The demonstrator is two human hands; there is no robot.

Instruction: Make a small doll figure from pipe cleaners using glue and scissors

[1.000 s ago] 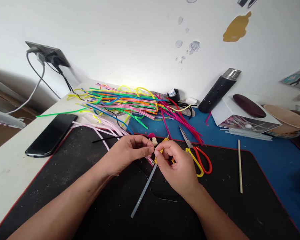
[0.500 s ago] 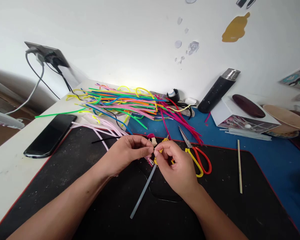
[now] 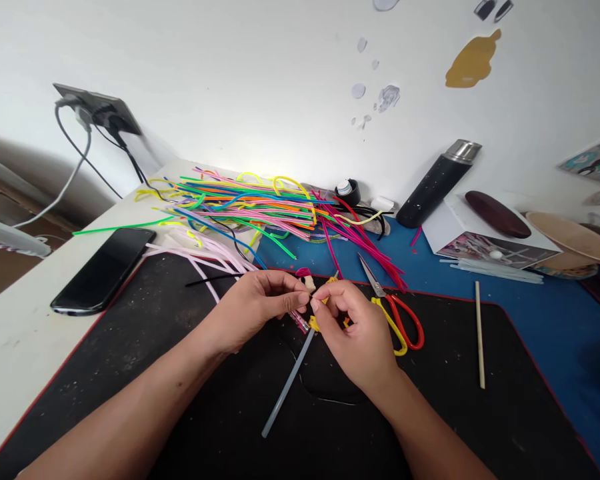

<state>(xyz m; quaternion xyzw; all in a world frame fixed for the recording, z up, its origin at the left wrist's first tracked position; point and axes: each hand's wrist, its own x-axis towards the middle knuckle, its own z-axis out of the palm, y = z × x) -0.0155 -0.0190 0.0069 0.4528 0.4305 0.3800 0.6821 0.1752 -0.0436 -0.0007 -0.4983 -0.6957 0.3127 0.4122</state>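
Over the black mat [image 3: 145, 353], my left hand [image 3: 267, 300] and my right hand [image 3: 353, 327] meet fingertip to fingertip, both pinched. A thin black pipe cleaner [image 3: 210, 280] runs out to the left behind my left hand, and a tiny dark bit of it shows between the fingertips. Beneath my right hand lies a yellow glue gun [image 3: 314, 324], mostly hidden, with a translucent glue stick [image 3: 287, 387] poking out toward me. Just beyond the fingers is a small cream and pink piece [image 3: 307, 279]. Scissors [image 3: 397, 323] with red and yellow handles rest right of my right hand.
A pile of coloured pipe cleaners [image 3: 250, 203] spreads along the back. At left lies a phone [image 3: 103, 270]. A black flask [image 3: 437, 183] leans near a white box [image 3: 490, 233], with glue sticks [image 3: 495, 270] before it. A wooden stick [image 3: 480, 333] lies at right.
The view has shifted very slightly. Both hands keep the same pinch, with only a tiny movement at the fingertips.
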